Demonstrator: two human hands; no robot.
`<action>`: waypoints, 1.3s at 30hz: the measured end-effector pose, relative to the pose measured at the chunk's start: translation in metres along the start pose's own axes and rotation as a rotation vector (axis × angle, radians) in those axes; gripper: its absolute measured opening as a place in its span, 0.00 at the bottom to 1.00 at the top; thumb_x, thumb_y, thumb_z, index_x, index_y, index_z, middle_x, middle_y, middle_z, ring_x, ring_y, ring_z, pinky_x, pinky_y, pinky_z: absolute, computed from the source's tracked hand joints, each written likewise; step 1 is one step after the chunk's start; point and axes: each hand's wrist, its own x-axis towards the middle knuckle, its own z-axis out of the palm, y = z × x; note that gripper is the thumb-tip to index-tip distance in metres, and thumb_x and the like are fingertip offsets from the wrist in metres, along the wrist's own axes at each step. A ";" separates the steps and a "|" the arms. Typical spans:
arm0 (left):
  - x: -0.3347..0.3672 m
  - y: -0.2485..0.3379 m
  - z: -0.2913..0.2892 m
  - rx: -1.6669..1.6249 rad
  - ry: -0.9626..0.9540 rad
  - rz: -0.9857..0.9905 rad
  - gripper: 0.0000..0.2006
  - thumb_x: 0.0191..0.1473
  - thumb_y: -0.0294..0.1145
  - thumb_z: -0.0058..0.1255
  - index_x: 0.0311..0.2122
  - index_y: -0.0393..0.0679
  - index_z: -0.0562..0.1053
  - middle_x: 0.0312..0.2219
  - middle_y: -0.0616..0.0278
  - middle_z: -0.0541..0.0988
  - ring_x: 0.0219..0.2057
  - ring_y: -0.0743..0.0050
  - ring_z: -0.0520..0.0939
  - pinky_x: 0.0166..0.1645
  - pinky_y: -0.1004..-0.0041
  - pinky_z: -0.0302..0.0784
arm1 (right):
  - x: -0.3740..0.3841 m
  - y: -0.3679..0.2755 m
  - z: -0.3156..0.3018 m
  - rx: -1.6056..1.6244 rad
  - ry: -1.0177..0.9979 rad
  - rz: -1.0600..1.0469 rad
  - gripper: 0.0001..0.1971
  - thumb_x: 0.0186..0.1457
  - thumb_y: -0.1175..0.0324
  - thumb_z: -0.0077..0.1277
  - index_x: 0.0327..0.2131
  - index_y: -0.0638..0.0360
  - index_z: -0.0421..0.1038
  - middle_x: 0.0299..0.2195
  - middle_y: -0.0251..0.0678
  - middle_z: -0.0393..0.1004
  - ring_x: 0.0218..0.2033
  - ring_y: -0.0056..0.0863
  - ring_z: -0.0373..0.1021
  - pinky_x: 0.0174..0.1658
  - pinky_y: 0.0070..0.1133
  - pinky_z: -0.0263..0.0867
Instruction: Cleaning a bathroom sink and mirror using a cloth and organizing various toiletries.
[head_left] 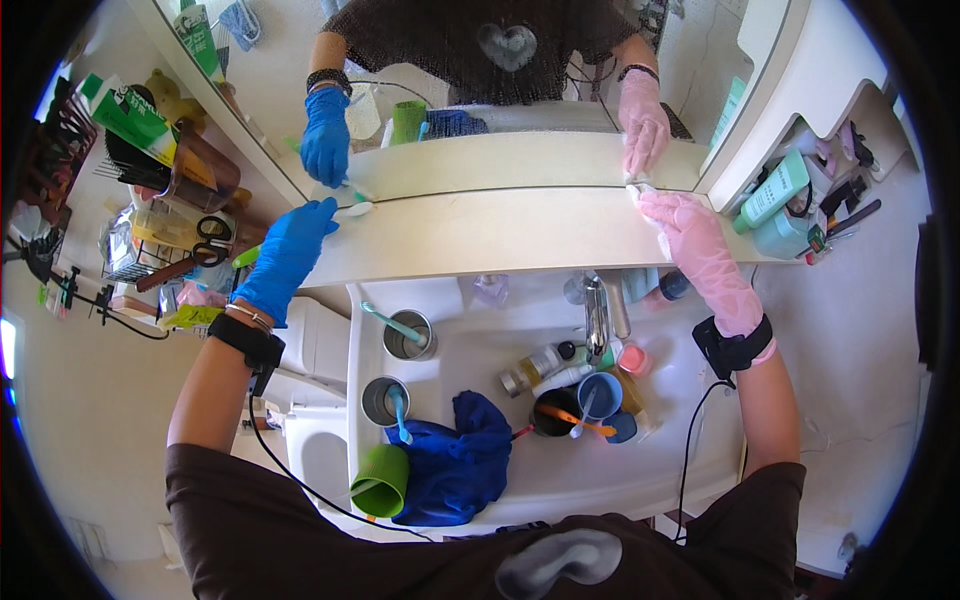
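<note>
My left hand (287,255), in a blue glove, is closed around a green-handled brush (354,211). Its white head lies at the lower edge of the mirror (480,150), on the cream shelf (480,232). Further right, my right hand (695,240) wears a pink glove. Its fingers press a white cloth (641,190) onto the shelf near the mirror's right end. Much of the cloth is hidden beneath the palm. Both gloves and my dark shirt show in the mirror, whose glass is covered in droplets.
Below the shelf, the white sink (690,450) has a chrome faucet (597,320) and holds bottles, tubes and cups. Metal cups (408,335), a green cup (380,482) and a blue cloth (455,465) occupy its left side. Toiletries (775,195) stand right; scissors (211,240) hang left.
</note>
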 end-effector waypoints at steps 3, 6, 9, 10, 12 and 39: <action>0.006 0.019 -0.005 0.082 -0.073 -0.033 0.06 0.46 0.25 0.46 0.33 0.39 0.67 0.26 0.49 0.72 0.28 0.49 0.74 0.30 0.64 0.70 | -0.001 0.004 0.001 -0.026 -0.011 -0.002 0.15 0.42 0.79 0.44 0.35 0.56 0.74 0.37 0.37 0.73 0.42 0.33 0.66 0.47 0.23 0.61; -0.007 -0.003 -0.006 0.076 -0.054 -0.037 0.10 0.45 0.23 0.45 0.36 0.40 0.67 0.27 0.50 0.73 0.28 0.52 0.75 0.30 0.65 0.71 | 0.002 0.002 0.002 -0.026 -0.015 -0.010 0.16 0.41 0.80 0.44 0.35 0.57 0.74 0.37 0.38 0.73 0.42 0.34 0.66 0.47 0.23 0.61; -0.018 -0.022 -0.002 0.037 -0.049 -0.068 0.15 0.43 0.21 0.44 0.40 0.40 0.68 0.28 0.52 0.73 0.29 0.54 0.76 0.31 0.66 0.72 | 0.002 0.001 0.003 -0.004 -0.009 0.005 0.16 0.41 0.80 0.43 0.35 0.57 0.74 0.38 0.39 0.72 0.42 0.35 0.66 0.47 0.23 0.61; -0.021 -0.024 -0.003 0.024 -0.051 -0.092 0.15 0.43 0.21 0.44 0.40 0.40 0.68 0.29 0.51 0.73 0.29 0.54 0.76 0.31 0.66 0.72 | 0.002 0.001 0.003 0.011 -0.006 0.006 0.16 0.40 0.81 0.43 0.35 0.57 0.73 0.38 0.39 0.72 0.42 0.36 0.66 0.47 0.24 0.61; -0.023 -0.029 -0.002 0.069 -0.052 -0.075 0.15 0.43 0.20 0.43 0.40 0.39 0.68 0.29 0.51 0.73 0.29 0.53 0.76 0.32 0.67 0.72 | 0.002 -0.002 0.001 0.001 -0.010 0.007 0.16 0.40 0.81 0.43 0.36 0.57 0.73 0.37 0.39 0.72 0.42 0.35 0.67 0.47 0.24 0.61; -0.014 0.129 -0.087 -1.264 -0.367 -0.520 0.13 0.56 0.37 0.41 0.28 0.38 0.69 0.18 0.67 0.69 0.16 0.86 0.66 0.22 0.85 0.61 | 0.011 -0.108 -0.030 0.570 0.166 -0.014 0.12 0.45 0.75 0.49 0.37 0.56 0.73 0.36 0.37 0.73 0.40 0.30 0.68 0.44 0.19 0.64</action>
